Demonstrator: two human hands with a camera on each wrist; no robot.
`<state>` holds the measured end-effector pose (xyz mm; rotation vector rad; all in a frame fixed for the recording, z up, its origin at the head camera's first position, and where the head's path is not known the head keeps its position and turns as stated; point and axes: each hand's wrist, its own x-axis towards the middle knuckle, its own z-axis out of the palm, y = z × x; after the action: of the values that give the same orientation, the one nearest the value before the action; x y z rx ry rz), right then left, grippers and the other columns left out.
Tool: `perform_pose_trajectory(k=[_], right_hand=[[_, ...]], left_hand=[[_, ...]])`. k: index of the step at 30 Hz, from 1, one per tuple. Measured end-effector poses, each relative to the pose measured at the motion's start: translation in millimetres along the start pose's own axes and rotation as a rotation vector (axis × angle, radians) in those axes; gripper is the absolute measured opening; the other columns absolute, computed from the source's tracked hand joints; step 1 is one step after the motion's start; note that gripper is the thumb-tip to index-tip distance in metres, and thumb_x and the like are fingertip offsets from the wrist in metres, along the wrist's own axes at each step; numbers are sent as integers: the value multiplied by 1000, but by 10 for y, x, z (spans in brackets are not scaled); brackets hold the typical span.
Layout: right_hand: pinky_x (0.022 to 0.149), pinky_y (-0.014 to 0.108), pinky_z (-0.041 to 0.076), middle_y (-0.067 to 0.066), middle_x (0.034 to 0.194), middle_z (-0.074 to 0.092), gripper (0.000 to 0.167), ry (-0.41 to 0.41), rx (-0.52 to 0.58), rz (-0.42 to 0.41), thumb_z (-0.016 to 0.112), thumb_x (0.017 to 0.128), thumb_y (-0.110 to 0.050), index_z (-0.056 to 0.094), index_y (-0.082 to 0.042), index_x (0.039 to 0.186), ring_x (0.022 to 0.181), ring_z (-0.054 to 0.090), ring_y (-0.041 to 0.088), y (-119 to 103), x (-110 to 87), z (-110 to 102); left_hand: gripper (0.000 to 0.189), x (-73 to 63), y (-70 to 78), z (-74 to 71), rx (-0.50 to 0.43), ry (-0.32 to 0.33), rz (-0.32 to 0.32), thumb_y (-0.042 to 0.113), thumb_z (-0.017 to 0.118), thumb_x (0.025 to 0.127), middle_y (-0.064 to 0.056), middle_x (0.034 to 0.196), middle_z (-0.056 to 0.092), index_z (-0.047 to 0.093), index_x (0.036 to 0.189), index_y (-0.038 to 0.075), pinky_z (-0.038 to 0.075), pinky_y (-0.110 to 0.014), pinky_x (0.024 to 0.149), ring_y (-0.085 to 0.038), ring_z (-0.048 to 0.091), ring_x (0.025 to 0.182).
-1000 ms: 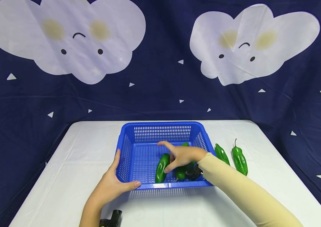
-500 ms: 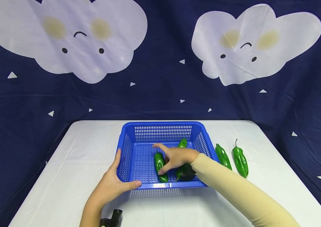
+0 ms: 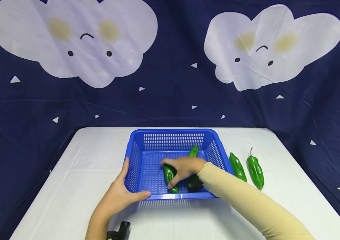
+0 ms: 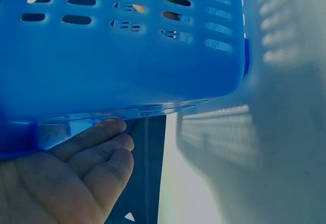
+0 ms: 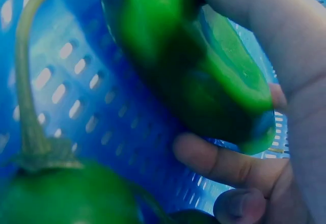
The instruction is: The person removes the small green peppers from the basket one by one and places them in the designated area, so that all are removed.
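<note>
My right hand (image 3: 185, 166) reaches into a blue perforated basket (image 3: 173, 131) and grips a glossy green pepper (image 3: 169, 172), thumb on the near side and fingers on the far side. In the right wrist view this pepper (image 5: 204, 81) lies between thumb and fingers, above the basket floor. Another pepper (image 5: 66, 196) with a curved stem sits close by. Farther back in the basket shows a third pepper (image 3: 194, 151), partly hidden by the hand. At the front left corner, my left hand (image 3: 117, 198) holds the basket, thumb over the front rim and fingers along the left side.
Two more green peppers, a nearer one (image 3: 237, 166) and an outer one (image 3: 256, 172), lie on the white table (image 3: 76, 176) to the right of the basket. A dark blue cloth (image 3: 176, 100) with clouds hangs behind.
My right hand has shifted left and closed its fingers round the pepper, which has turned so its stem end points away. The left hand has stayed on the basket corner.
</note>
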<state>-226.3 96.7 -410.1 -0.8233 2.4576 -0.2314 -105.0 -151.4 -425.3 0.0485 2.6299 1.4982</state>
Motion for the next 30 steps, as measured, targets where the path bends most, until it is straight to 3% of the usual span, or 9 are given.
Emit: perform_pose_trajectory(k=[10,14,19,30], right_hand=[[84,38,51,-2,101,63,89,35,-30,52,80,71,-62,35,-44,145,90,59,15,10,30,-8],[82,38,51,-3,96,64,90,73,-88,67,80,71,-61,33,-42,146,86,59,15,23,40,-7],[83,38,50,-3,99,67,93,102,-145,63,80,70,-61,33,-40,147,86,59,14,52,66,6],[85,37,50,-5,98,67,97,124,-157,45,80,65,-68,33,-43,146,87,59,13,153,131,30]], left_hand=[[136,0,-1,9,-5,1,0,50,89,67,-17,166,12,-9,159,30,31,-64,114,-44,27,148],[136,-3,-3,9,-13,0,1,49,89,67,-17,167,11,-10,159,31,31,-64,114,-43,26,148],[135,-5,-12,10,-16,-3,0,50,89,67,-16,166,12,-10,159,33,31,-64,114,-42,26,148],[135,3,-18,16,-14,4,5,49,89,67,-16,166,13,-9,159,33,32,-63,114,-42,29,148]])
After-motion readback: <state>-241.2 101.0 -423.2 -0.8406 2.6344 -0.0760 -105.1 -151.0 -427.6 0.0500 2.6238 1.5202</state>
